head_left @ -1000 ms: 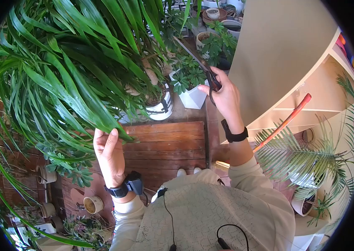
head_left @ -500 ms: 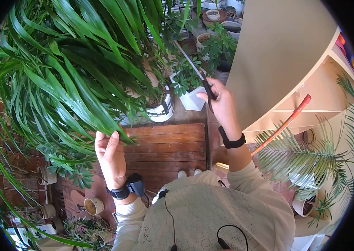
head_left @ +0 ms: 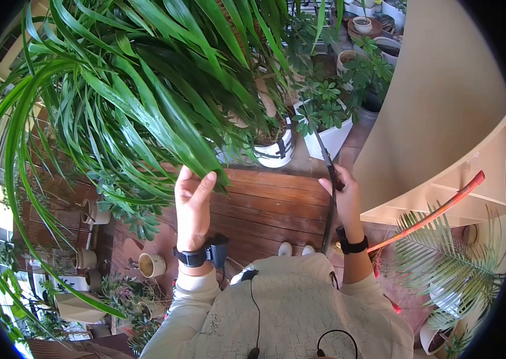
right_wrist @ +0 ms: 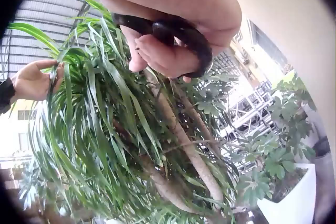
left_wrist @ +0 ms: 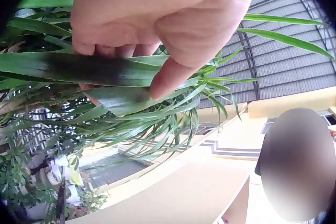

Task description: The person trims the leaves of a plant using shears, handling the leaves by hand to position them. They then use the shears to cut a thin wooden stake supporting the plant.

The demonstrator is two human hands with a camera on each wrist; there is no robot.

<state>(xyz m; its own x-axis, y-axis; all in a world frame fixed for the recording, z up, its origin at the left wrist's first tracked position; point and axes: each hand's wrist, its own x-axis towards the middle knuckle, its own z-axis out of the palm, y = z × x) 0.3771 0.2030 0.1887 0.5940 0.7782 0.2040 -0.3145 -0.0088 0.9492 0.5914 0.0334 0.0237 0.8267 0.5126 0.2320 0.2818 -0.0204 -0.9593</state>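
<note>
My left hand (head_left: 194, 206) pinches the broad green leaf (head_left: 172, 143) of a bushy potted plant near its tip, with the thumb on top. In the left wrist view, a dark patch shows on the leaf (left_wrist: 79, 69) beside the fingers. My right hand (head_left: 348, 194) holds a pair of scissors (head_left: 324, 149) by its black handles (right_wrist: 197, 43), its fingers through the loops. The long blades point away from me, apart from the pinched leaf. Further back, the plant's thick trunks (right_wrist: 176, 124) rise from a white pot with black marks (head_left: 277, 152).
A white angular pot (head_left: 327, 140) with a smaller leafy plant stands beyond the scissors. At the right are a curved cream cabinet (head_left: 438, 107), a red-orange stick (head_left: 429, 218) and a palm (head_left: 450, 251). Below the hands lies a slatted wooden platform (head_left: 259, 209); small pots (head_left: 152, 265) stand at the left.
The right hand has come down toward my body and closer to the left hand, the scissors turning more upright in view. The left hand keeps its pinch on the leaf. The head view has shifted left.
</note>
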